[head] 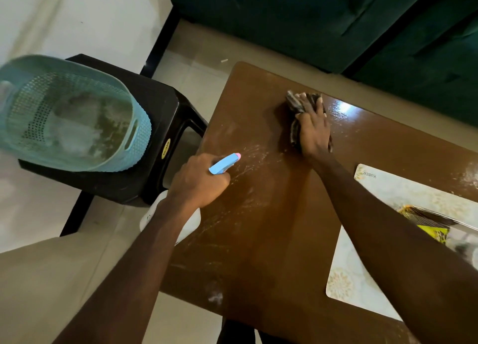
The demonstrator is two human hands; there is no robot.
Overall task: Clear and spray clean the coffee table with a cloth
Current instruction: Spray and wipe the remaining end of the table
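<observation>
cloth (295,103) under right hand (314,133) — flat, on table (271,219)

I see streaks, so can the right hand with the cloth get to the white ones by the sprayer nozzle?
Probably yes. The right hand presses the cloth on the coffee table, only bare wood between it and the streaks; the spray bottle in the left hand sits beside them.

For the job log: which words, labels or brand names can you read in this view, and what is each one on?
"KUBER": printed near a corner of the placemat, upside down from this view.
Yellow oval sticker on the black stool: dark print, too small to read.
Yellow packet on the placemat: blurred, nothing readable.
No other text can be made out.
</observation>
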